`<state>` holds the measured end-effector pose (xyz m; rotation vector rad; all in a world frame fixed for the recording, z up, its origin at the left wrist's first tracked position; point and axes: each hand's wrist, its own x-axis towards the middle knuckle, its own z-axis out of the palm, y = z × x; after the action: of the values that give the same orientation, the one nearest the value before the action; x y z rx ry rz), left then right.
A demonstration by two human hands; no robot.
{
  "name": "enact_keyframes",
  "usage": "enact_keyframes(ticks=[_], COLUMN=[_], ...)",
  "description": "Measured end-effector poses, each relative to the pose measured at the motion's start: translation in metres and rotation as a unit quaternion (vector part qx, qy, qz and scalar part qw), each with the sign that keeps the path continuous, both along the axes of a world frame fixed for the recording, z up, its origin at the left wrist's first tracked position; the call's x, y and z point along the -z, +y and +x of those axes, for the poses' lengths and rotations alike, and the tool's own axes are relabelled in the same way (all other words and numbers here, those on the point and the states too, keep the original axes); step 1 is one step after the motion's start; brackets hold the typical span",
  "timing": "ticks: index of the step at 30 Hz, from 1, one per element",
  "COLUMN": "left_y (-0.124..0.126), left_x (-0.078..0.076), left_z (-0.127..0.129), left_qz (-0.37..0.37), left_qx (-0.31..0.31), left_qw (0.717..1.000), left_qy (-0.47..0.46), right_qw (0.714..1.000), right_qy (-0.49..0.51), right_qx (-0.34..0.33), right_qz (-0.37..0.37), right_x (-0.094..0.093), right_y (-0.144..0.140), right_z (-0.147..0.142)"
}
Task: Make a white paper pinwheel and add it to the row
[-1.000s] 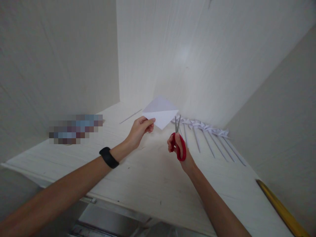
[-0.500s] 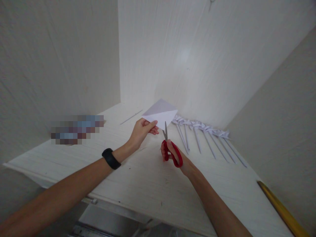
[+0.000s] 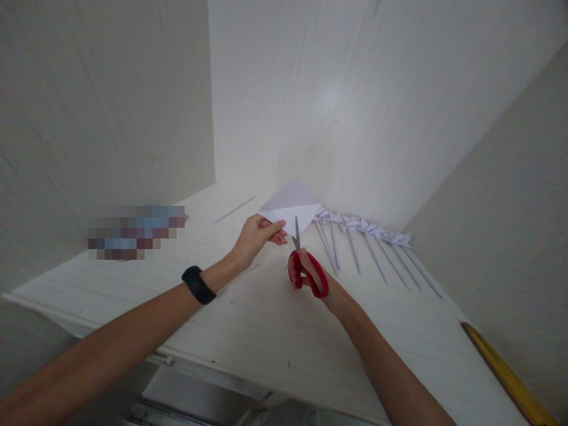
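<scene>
The left hand (image 3: pixel 256 236) pinches a folded sheet of white paper (image 3: pixel 290 210) by its left corner, fingers closed on it, and holds it up above the counter (image 3: pixel 248 307). The paper is thin and matte, folded into a flat triangle with a crisp crease across it and its point hanging down. The right hand (image 3: pixel 306 275) grips red-handled scissors (image 3: pixel 306 266), fingers through the glossy plastic loops; the slim metal blades point up and meet the paper's lower tip. The counter is pale, with a fine wood-grain texture. Just right of the paper lies a row of white paper pinwheels (image 3: pixel 368 242) on thin rolled sticks, fanned side by side. A black band (image 3: pixel 198 284) circles the left wrist.
</scene>
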<state>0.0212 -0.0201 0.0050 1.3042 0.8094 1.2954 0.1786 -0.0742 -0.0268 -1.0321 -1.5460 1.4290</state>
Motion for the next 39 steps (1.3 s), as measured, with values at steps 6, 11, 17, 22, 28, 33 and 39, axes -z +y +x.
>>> enact_keyframes(ticks=[6, 11, 17, 22, 28, 33, 39], left_y=[-0.0006, 0.0001, -0.0005, 0.0, 0.0004, 0.0009, 0.0019], left_x=[-0.0008, -0.0002, -0.0005, 0.0002, -0.0013, -0.001, -0.0001], left_z=[0.0003, 0.0006, 0.0003, 0.0004, -0.0002, 0.0001, 0.0006], left_qz=[-0.001, -0.002, -0.002, -0.002, -0.008, -0.011, -0.012], left_qx=[0.004, 0.002, 0.004, 0.008, 0.007, 0.006, 0.008], left_qw=[1.0, 1.0, 1.0, 1.0, 1.0, 1.0, 1.0], left_qy=[0.004, 0.008, 0.004, 0.003, 0.002, -0.008, -0.021], right_qw=[1.0, 1.0, 0.999, 0.998, 0.996, 0.995, 0.995], right_qy=[0.008, -0.003, -0.022, -0.034, -0.046, -0.05, -0.051], right_qx=[0.007, 0.014, 0.038, 0.054, 0.071, 0.083, 0.085], right_qz=[-0.007, 0.006, 0.017, 0.023, 0.016, 0.016, 0.031], right_x=[0.0004, -0.0039, -0.0031, -0.0023, -0.0007, 0.0039, 0.0039], right_y=[0.0004, -0.0023, 0.0007, 0.0041, 0.0053, 0.0061, 0.0047], right_z=[0.0002, -0.0011, -0.0032, -0.0045, -0.0039, -0.0019, -0.0016])
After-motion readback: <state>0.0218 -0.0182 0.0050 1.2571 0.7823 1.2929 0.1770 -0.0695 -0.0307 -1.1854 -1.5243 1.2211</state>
